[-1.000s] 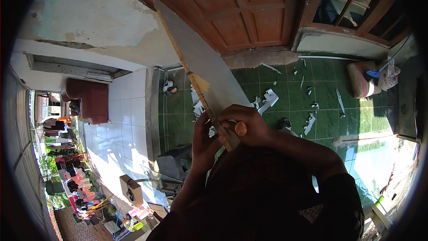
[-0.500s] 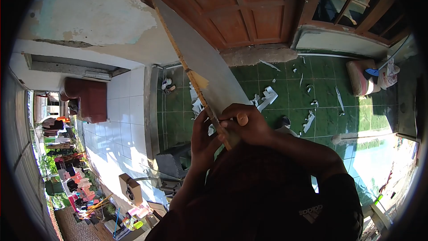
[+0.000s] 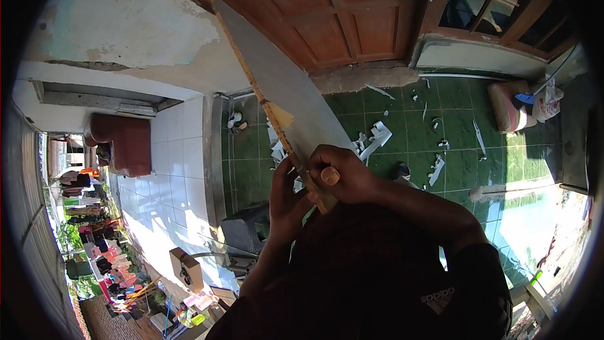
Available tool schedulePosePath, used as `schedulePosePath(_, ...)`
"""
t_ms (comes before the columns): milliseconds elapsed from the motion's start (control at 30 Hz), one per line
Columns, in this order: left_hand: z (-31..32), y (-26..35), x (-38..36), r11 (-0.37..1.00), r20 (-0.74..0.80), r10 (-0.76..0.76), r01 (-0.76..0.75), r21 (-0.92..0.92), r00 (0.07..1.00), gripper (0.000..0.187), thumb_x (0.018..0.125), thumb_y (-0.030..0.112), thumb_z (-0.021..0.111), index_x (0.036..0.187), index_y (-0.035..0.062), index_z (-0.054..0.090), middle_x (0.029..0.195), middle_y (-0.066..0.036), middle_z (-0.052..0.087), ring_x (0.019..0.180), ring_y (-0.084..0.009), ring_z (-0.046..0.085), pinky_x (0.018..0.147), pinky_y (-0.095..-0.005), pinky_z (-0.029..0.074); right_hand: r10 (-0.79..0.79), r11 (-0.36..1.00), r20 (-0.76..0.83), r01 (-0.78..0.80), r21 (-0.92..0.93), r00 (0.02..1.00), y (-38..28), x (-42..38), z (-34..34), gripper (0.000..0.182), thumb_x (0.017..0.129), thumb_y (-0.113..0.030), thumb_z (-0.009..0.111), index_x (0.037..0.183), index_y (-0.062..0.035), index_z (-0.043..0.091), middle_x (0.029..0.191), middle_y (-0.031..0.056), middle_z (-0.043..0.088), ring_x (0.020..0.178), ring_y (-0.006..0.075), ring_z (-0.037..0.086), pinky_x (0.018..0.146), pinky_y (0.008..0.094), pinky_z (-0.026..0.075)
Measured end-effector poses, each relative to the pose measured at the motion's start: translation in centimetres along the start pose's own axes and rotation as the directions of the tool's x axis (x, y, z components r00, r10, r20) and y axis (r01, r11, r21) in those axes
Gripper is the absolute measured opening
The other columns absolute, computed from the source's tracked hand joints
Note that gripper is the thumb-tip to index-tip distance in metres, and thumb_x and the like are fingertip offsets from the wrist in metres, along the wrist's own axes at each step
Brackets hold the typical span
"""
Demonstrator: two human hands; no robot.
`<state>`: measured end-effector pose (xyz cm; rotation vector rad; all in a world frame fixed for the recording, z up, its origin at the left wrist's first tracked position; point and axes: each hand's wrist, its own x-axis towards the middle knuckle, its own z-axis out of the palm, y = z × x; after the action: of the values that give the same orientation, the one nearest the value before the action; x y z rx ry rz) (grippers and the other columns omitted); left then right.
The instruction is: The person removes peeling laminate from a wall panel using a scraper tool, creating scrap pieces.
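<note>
Gripping a round wooden handle (image 3: 329, 176), the right hand (image 3: 350, 179) is closed tight near the middle of the frame. The rest of the tool is hidden, so I cannot tell if it has a sharp end. The left hand (image 3: 287, 204) is just to the left of it. Its fingers are bent and touch the thin edge of a long board (image 3: 318, 113), but I cannot tell how hard they press.

The board slants from the upper left part of the frame down to the middle, where its low end comes close to the dark shirt (image 3: 390, 277). A pale patch (image 3: 283, 115) shows on its grey face, next to the rough edge.

The two hands are very near each other. If the tool slipped off the edge, it could poke the left fingers. Pushing too hard could make that happen. The board could also tip or swing, because it is long and both hands are at its low end. The rough edge might give a splinter. White scraps (image 3: 379, 138) lie on the green floor (image 3: 409, 126) right of the middle, and a foot could slide on them.
</note>
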<state>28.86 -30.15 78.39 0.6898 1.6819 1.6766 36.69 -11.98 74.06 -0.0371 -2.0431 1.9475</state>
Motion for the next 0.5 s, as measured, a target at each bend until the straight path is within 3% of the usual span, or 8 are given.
schedulePosePath(67, 0.1, 0.1, 0.0, 1.0, 0.002, 0.002, -0.002, -0.006, 1.0, 0.086, 0.092, 0.013, 0.078, 0.16, 0.0039, 0.028, 0.158, -0.015, 0.036, 0.147, -0.0315, 0.04, 0.113, -0.0508, 0.049, 0.068, 0.996, -0.047, -0.065, 0.053, 0.997, 0.4, 0.1, 0.4, 0.023, 0.084, 0.0, 0.074, 0.102, -0.0035, 0.061, 0.098, 0.0119, 0.067, 0.091, 0.0301, 0.071, 0.078, 0.04, 0.055)
schedulePosePath(167, 0.1, 0.1, 0.0, 1.0, 0.007, 0.01, -0.009, -0.012, 1.0, 0.086, 0.092, 0.013, 0.078, 0.16, 0.0039, 0.028, 0.159, -0.015, 0.036, 0.147, -0.0313, 0.039, 0.113, -0.0508, 0.05, -0.015, 0.999, -0.073, 0.012, -0.035, 0.997, 0.5, 0.3, 0.2, 0.018, 0.088, -0.003, 0.072, 0.102, -0.0029, 0.061, 0.098, 0.0139, 0.067, 0.091, 0.0331, 0.071, 0.079, 0.0414, 0.056)
schedulePosePath(367, 0.1, 0.2, 0.0, 0.999, 0.002, -0.005, 0.005, -0.047, 1.0, 0.087, 0.09, 0.013, 0.08, 0.16, 0.0037, 0.028, 0.16, -0.015, 0.035, 0.148, -0.0314, 0.039, 0.114, -0.0513, 0.049, 0.019, 0.977, -0.166, -0.053, -0.207, 0.986, 3.7, 0.1, -0.4, 0.022, 0.089, -0.003, 0.072, 0.11, -0.0023, 0.064, 0.101, 0.0175, 0.069, 0.096, 0.0387, 0.071, 0.081, 0.0455, 0.056)
schedulePosePath(500, 0.2, 0.1, 0.1, 0.998, -0.002, -0.009, 0.008, -0.058, 1.0, 0.089, 0.089, 0.013, 0.081, 0.16, 0.0035, 0.028, 0.159, -0.015, 0.036, 0.147, -0.0314, 0.039, 0.114, -0.0514, 0.049, 0.061, 0.954, -0.227, -0.123, -0.272, 0.972, 4.8, -0.1, -1.6, 0.023, 0.09, 0.001, 0.066, 0.113, -0.0012, 0.067, 0.107, 0.0171, 0.071, 0.096, 0.0346, 0.073, 0.084, 0.0417, 0.058)
